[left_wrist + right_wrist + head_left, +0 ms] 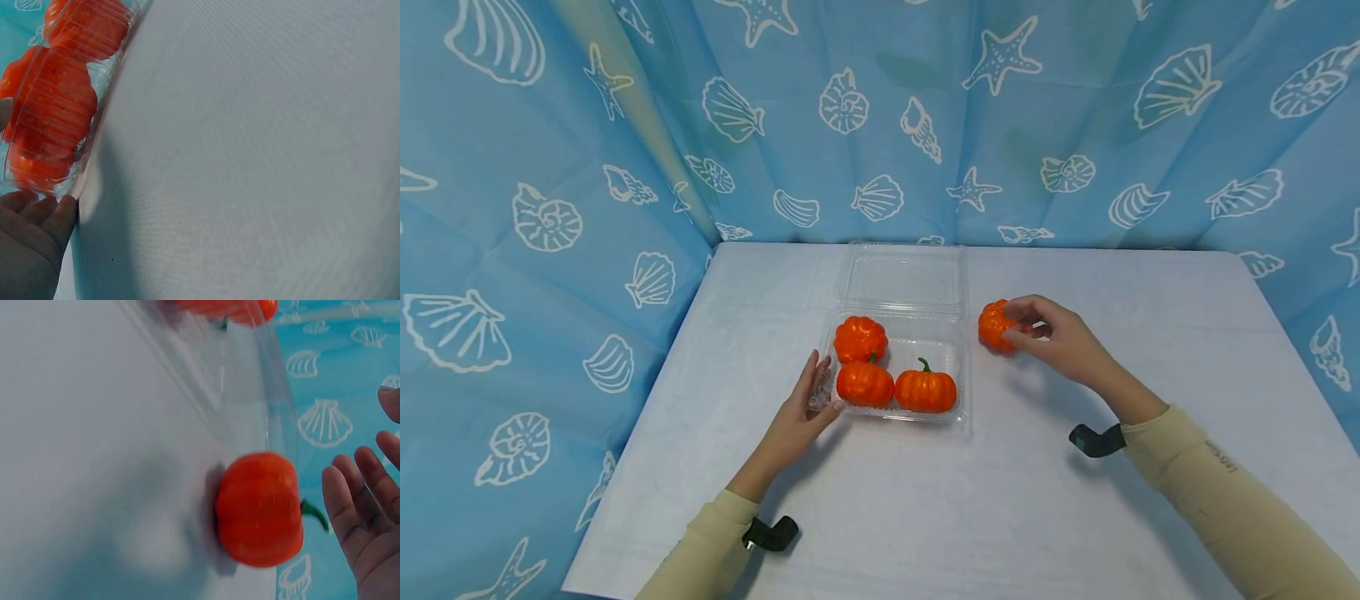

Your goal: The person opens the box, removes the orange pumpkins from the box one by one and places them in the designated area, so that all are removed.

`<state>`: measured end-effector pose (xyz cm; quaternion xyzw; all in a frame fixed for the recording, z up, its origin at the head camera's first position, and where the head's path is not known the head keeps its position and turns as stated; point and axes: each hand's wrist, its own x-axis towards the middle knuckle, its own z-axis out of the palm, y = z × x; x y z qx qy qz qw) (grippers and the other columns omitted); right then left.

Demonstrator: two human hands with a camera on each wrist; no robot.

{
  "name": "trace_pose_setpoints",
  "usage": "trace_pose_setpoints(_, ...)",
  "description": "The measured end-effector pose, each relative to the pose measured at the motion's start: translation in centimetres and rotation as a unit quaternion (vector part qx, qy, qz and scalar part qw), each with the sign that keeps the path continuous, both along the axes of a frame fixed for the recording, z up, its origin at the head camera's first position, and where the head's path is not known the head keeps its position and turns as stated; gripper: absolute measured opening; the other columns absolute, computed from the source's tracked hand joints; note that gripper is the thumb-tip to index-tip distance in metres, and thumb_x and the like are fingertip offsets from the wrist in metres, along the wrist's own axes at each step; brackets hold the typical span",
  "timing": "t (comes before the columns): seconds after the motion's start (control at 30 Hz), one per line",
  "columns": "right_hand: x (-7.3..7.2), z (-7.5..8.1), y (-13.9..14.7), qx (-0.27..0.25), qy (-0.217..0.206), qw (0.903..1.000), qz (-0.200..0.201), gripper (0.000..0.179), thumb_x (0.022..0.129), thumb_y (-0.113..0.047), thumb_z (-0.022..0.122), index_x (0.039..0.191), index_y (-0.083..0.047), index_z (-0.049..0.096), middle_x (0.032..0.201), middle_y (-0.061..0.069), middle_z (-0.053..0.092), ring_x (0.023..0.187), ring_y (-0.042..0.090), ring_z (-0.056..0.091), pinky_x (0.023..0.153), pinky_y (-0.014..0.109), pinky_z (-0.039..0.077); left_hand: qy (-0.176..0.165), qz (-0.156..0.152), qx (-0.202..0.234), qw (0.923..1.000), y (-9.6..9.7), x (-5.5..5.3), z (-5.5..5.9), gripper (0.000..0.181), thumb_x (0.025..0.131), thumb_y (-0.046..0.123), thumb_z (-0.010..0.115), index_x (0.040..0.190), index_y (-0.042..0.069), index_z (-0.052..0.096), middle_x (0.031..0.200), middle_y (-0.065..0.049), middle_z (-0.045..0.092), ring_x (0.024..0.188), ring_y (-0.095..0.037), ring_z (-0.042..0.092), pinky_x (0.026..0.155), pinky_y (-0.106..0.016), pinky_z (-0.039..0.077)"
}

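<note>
A hinged clear plastic container [964,367] lies with its lid folded back, holding a front-left orange pumpkin [865,385], a front-right pumpkin [927,391] and a rear-left pumpkin [859,339]. My left hand [797,425] rests against its left side, fingers fairly straight along the wall and thumb by the front corner. Another pumpkin [994,326] sits on the table right of the container. Over it hovers my right hand [1056,337], fingers spread. In the right wrist view a gap shows between that pumpkin's green stem [314,514] and the hand.
A white cloth covers the table [1037,517]. The clear lid [902,279] lies flat behind the container. A blue curtain [880,125] with shell prints hangs behind and at the left. Dark wrist devices [1097,442] are strapped on both sleeved arms.
</note>
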<state>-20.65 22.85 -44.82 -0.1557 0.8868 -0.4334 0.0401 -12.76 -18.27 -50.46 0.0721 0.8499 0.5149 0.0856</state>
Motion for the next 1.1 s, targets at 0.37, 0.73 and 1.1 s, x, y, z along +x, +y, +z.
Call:
trace_pose_setpoints(0.37, 0.8, 0.0, -2.7, -0.02, -0.015, 0.9983, 0.054, 0.04, 0.095, -0.025, 0.074, 0.131, -0.012, 0.063, 0.12, 0.01, 0.065, 0.105, 0.021, 0.061, 0.093, 0.037, 0.054, -0.004, 0.0, 0.004, 1.0, 0.0, 0.0, 0.1, 0.094, 0.096, 0.036, 0.07, 0.166, 0.023, 0.008, 0.166, -0.002, 0.028, 0.152, -0.028, 0.027, 0.107, -0.05, 0.045)
trace_pose_setpoints(0.73, 1.4, -0.4, -5.3, -0.029, -0.003, 0.9941, 0.105, 0.045, 0.091, -0.023, 0.079, 0.131, -0.01, 0.063, 0.122, 0.014, 0.067, 0.106, 0.023, 0.064, 0.098, 0.052, 0.053, -0.005, -0.001, 0.001, 1.0, 0.0, 0.1, 0.1, 0.093, 0.097, 0.035, 0.07, 0.166, 0.022, 0.008, 0.166, -0.003, 0.028, 0.153, -0.028, 0.027, 0.109, -0.05, 0.043)
trace_pose_setpoints(1.1, 1.8, -1.2, -6.8, -0.014, -0.01, 0.9894, 0.144, 0.05, 0.088, -0.033, 0.081, 0.132, -0.017, 0.064, 0.126, 0.007, 0.068, 0.113, 0.02, 0.063, 0.1, 0.055, 0.05, -0.002, -0.002, 0.01, 0.9999, 0.0, 0.2, 0.5, 0.09, 0.098, 0.031, 0.069, 0.165, 0.022, 0.01, 0.166, -0.004, 0.029, 0.153, -0.028, 0.026, 0.109, -0.052, 0.044)
